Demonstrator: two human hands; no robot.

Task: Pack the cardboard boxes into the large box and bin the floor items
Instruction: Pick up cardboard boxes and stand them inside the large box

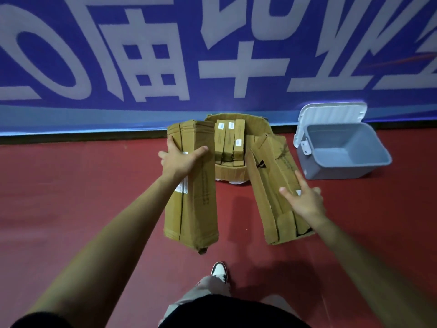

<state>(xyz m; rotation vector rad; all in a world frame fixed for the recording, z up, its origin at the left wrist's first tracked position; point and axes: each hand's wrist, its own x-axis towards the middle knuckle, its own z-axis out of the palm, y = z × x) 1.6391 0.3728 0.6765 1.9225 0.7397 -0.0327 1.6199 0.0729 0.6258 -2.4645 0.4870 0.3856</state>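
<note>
Left hand [181,162] grips a long cardboard box [191,209], fingers round its far edge, just left of the large box [230,172]. Right hand [305,200] is splayed, holding nothing, on or just over a second long box [269,185] right of the large box; can't tell if it's touching. A few slim boxes [229,140] already stand inside. The grey bin [335,172] further right looks empty, so I'd say around halfway.
</note>
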